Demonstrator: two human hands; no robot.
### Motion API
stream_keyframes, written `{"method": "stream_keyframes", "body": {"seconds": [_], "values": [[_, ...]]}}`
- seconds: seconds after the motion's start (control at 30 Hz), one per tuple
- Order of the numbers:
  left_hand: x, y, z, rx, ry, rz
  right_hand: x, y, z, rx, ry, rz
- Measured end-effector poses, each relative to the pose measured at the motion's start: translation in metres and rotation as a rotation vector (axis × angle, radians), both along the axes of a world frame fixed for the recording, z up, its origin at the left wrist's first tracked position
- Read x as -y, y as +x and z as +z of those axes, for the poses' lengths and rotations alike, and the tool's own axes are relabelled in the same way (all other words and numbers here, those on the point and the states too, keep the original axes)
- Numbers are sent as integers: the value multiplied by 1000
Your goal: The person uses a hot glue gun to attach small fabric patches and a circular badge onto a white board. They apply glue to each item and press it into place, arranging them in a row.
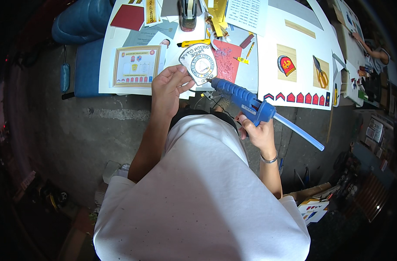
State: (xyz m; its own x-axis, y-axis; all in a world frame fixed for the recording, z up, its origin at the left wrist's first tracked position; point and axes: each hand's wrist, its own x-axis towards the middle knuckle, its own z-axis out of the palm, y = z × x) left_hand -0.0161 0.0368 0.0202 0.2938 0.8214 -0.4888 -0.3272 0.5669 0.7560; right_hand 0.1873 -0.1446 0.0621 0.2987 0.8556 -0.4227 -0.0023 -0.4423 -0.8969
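Pinched between the fingers of my left hand (170,85) is a whitish shield-shaped patch (199,64), its lettering reversed, so its back faces up. My right hand (258,132) grips the handle of a blue glue gun (242,99). A long translucent glue stick (299,131) sticks out of the gun's rear. The nozzle meets or nearly meets the patch's lower right edge; I cannot tell whether it touches. Under and beside the patch lies a red sheet (228,58) spotted with clear glue.
A yellow cutter (194,43), a tape dispenser (188,15) and paper strips lie beyond the patch. On the white board (272,65) at right are a red-and-black patch (286,65), orange-handled scissors (322,77) and a row of red badges. A framed certificate (136,66) lies left. Another person (376,56) works far right.
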Motion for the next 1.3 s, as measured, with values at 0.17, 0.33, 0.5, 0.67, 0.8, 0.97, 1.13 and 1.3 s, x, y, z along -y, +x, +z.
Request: {"method": "stream_keyframes", "body": {"seconds": [0.17,0.33,0.5,0.67,0.8,0.97,1.13,1.3], "values": [[0,-1,0,-3,8,-5,0,3,0,11,-11,-29],[-2,-2,-1,5,10,-7,1,5,-2,20,-14,-49],[-2,-5,-3,19,21,-1,1,7,-5,24,-21,-65],[-4,-7,-6,21,32,-16,-1,2,-1,-64,27,-173],[-2,-7,-7,35,62,-43,-12,0,8,-94,187,-214],[-2,-12,-9,19,120,-132,-32,-5,14,-154,200,-225],[0,-14,-10,22,116,-149,-36,-9,16,-178,154,-267],[2,-11,-5,57,126,-139,-37,-7,17,-175,134,-255]]}}
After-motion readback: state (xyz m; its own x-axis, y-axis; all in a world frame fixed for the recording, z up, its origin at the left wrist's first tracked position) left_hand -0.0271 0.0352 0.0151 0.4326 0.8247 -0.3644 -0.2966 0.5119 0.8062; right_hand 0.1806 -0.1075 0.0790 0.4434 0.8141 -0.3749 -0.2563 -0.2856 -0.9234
